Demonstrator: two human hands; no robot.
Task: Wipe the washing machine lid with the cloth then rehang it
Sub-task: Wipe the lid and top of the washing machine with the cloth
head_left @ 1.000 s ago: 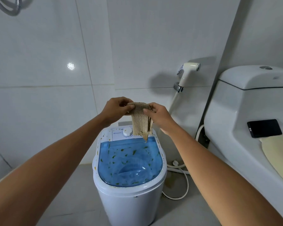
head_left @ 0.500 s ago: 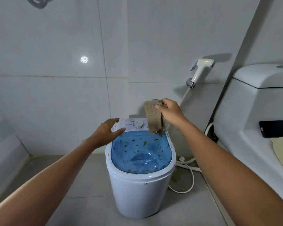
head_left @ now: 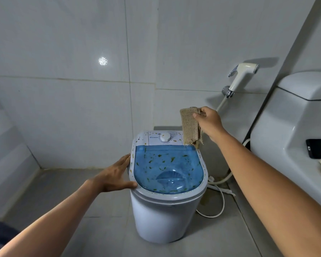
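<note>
A small white washing machine (head_left: pixel 163 217) stands on the floor by the tiled wall. Its blue see-through lid (head_left: pixel 167 167) is speckled with green and yellow bits. A white dial (head_left: pixel 165 137) sits on the panel behind the lid. My right hand (head_left: pixel 208 123) pinches a folded beige cloth (head_left: pixel 190 127), which hangs above the lid's back right corner. My left hand (head_left: pixel 115 175) rests flat with spread fingers against the machine's left rim, holding nothing.
A white toilet (head_left: pixel 293 130) stands close on the right, with a black phone (head_left: pixel 319 148) on its ledge. A bidet sprayer (head_left: pixel 243 75) hangs on the wall behind the cloth. Its hose and a white cable (head_left: pixel 220 193) trail on the floor right of the machine.
My left hand let go of the cloth and dropped to the machine's left rim. My right hand keeps the cloth alone, now over the lid's back right corner. The view shifted left.
</note>
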